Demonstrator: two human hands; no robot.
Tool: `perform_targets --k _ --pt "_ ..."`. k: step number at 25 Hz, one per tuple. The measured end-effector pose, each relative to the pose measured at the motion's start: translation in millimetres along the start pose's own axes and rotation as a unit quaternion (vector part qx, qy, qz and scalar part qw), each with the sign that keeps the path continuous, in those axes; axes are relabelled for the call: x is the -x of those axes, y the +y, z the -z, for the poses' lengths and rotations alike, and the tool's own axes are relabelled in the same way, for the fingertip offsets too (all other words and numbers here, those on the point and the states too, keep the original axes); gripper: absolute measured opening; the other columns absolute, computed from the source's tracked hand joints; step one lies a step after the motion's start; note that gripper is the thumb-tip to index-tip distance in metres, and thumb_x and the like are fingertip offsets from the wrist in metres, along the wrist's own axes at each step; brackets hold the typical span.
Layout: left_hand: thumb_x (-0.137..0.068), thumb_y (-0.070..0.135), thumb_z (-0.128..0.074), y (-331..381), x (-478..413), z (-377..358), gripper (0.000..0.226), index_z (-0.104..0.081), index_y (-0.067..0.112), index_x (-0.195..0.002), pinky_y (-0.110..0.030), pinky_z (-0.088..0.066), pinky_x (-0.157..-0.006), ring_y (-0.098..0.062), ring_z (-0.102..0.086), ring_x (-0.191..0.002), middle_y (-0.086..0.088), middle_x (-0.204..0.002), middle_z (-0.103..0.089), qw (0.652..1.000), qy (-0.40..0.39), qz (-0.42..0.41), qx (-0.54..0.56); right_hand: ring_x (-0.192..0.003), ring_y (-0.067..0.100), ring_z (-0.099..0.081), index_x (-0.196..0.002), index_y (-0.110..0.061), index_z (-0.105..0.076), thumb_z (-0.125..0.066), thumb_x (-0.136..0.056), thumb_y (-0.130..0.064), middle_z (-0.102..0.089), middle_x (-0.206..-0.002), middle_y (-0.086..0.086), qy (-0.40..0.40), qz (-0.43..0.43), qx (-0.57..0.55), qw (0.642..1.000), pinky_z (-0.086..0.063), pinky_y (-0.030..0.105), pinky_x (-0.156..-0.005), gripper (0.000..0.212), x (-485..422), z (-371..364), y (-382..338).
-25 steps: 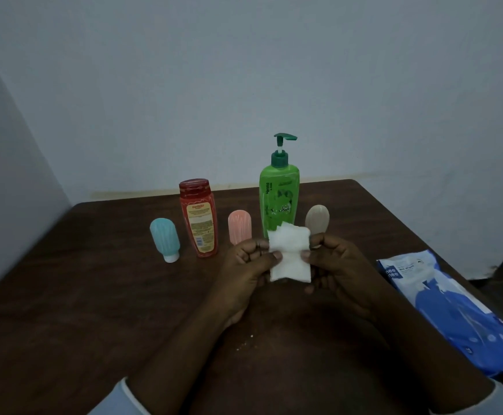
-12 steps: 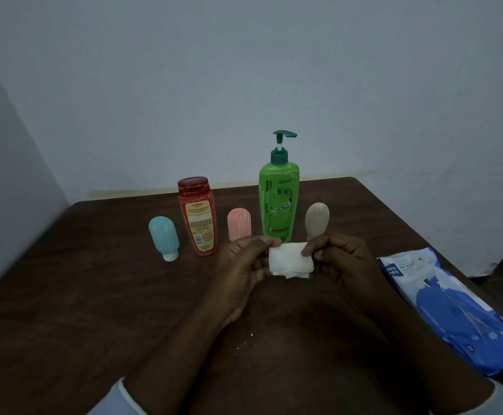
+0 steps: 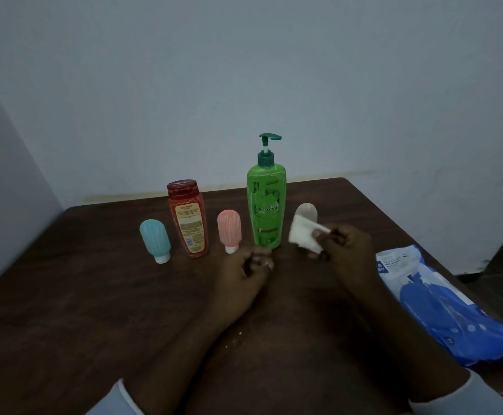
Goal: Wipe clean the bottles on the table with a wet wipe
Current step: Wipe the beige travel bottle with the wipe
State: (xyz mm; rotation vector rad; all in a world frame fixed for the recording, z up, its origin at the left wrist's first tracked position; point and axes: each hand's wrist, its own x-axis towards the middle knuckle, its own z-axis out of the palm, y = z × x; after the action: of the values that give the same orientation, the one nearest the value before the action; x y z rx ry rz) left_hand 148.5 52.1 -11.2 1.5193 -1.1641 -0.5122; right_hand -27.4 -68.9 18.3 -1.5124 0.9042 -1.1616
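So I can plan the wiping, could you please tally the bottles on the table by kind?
Small squeeze bottles: 3, blue squeeze bottle, pink squeeze bottle, beige squeeze bottle
Pump bottles: 1, green pump bottle
Capped bottles: 1, red bottle
Total: 5 bottles

Blue wipes pack (image 3: 442, 307) lying flat, pale wall (image 3: 244, 70) behind, white crumbs (image 3: 240, 333)

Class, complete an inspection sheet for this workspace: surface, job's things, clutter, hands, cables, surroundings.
Surface: dark wooden table, few pale crumbs.
Job's things: standing in a row, blue bottle, red bottle, pink bottle, green pump bottle, beige bottle partly behind the wet wipe.
Clutter: blue wipes pack at right edge.
Hands: right hand pinches the wet wipe; left hand holds nothing.
Cables: nothing seen.
Surroundings: plain pale walls.
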Motion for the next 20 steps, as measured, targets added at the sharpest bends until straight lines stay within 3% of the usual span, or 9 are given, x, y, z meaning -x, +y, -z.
perform_targets --k 2,4,6,8,12,14,17,20 --pt "-0.095 0.020 -0.072 -6.3 -3.8 -11.5 0.024 -0.074 0.019 -0.119 -0.019 -0.055 -0.081 -0.003 -0.070 -0.091 0.010 -0.098 -0.075 0.988 -0.010 -0.037 -0.146 -0.085 0.013 -0.072 -0.110 -0.014 -0.069 -0.067 -0.094 -0.019 -0.073 -0.097 0.000 0.097 0.035 0.059 0.993 -0.058 0.024 -0.067 0.017 -7.2 9.8 1.7" --pt "-0.096 0.034 -0.070 -1.9 -17.6 -26.2 0.024 -0.074 0.023 -0.116 -0.021 -0.054 -0.081 -0.002 -0.068 -0.088 0.012 -0.094 -0.073 0.975 -0.027 -0.023 -0.220 -0.094 0.011 -0.066 -0.116 -0.012 -0.067 -0.062 -0.097 -0.024 -0.068 -0.103 -0.004 0.158 0.052 0.085 0.982 -0.049 0.013 -0.067 0.023 -7.3 16.1 0.0" --pt "-0.097 0.047 -0.061 4.4 -37.6 -43.2 0.030 -0.074 0.023 -0.111 -0.032 -0.056 -0.083 -0.010 -0.068 -0.089 0.007 -0.096 -0.074 0.954 -0.019 -0.007 -0.299 -0.097 0.010 -0.061 -0.117 -0.012 -0.064 -0.058 -0.100 -0.026 -0.064 -0.106 -0.005 0.183 0.052 0.076 0.979 -0.043 0.009 -0.065 0.023 -6.0 16.4 -2.4" --pt "-0.099 0.049 -0.056 8.1 -56.8 -61.7 0.035 -0.072 0.018 -0.104 -0.034 -0.052 -0.078 -0.019 -0.068 -0.090 0.000 -0.096 -0.073 0.936 -0.009 0.015 -0.352 -0.098 0.011 -0.063 -0.112 -0.015 -0.063 -0.057 -0.100 -0.026 -0.065 -0.106 -0.004 0.190 0.055 0.062 0.978 -0.045 0.012 -0.066 0.017 -7.4 14.7 0.1" --pt "-0.092 0.060 -0.055 1.4 -78.8 -95.5 0.044 -0.069 0.019 -0.094 -0.036 -0.056 -0.074 -0.025 -0.071 -0.091 -0.002 -0.093 -0.073 0.933 0.026 0.050 -0.356 -0.089 0.013 -0.067 -0.100 -0.023 -0.063 -0.059 -0.099 -0.029 -0.069 -0.095 -0.004 0.195 0.072 0.060 0.976 -0.060 0.040 -0.074 0.007 -12.1 12.3 9.5" --pt "-0.089 0.065 -0.057 0.9 -83.2 -104.4 0.050 -0.070 0.018 -0.097 -0.036 -0.057 -0.075 -0.026 -0.072 -0.092 -0.003 -0.095 -0.074 0.929 0.041 0.065 -0.362 -0.085 0.007 -0.065 -0.096 -0.024 -0.062 -0.059 -0.099 -0.030 -0.067 -0.090 -0.007 0.217 0.096 0.073 0.969 -0.059 0.034 -0.072 0.008 -10.7 11.8 7.8" --pt "-0.088 0.065 -0.062 1.2 -87.4 -109.9 0.051 -0.070 0.017 -0.100 -0.033 -0.050 -0.073 -0.027 -0.072 -0.096 -0.005 -0.100 -0.074 0.928 0.053 0.067 -0.362 -0.085 -0.004 -0.063 -0.105 -0.019 -0.066 -0.060 -0.099 -0.028 -0.068 -0.094 -0.008 0.225 0.116 0.074 0.965 -0.048 0.008 -0.067 0.012 -7.8 10.5 3.4" --pt "-0.088 0.061 -0.064 -2.3 -88.5 -109.4 0.046 -0.069 0.017 -0.102 -0.034 -0.052 -0.073 -0.028 -0.072 -0.097 -0.005 -0.102 -0.074 0.936 0.058 0.069 -0.339 -0.084 -0.010 -0.060 -0.107 -0.019 -0.067 -0.060 -0.099 -0.027 -0.065 -0.093 -0.014 0.206 0.108 0.071 0.970 -0.050 0.013 -0.068 0.013 -8.6 8.7 4.5"
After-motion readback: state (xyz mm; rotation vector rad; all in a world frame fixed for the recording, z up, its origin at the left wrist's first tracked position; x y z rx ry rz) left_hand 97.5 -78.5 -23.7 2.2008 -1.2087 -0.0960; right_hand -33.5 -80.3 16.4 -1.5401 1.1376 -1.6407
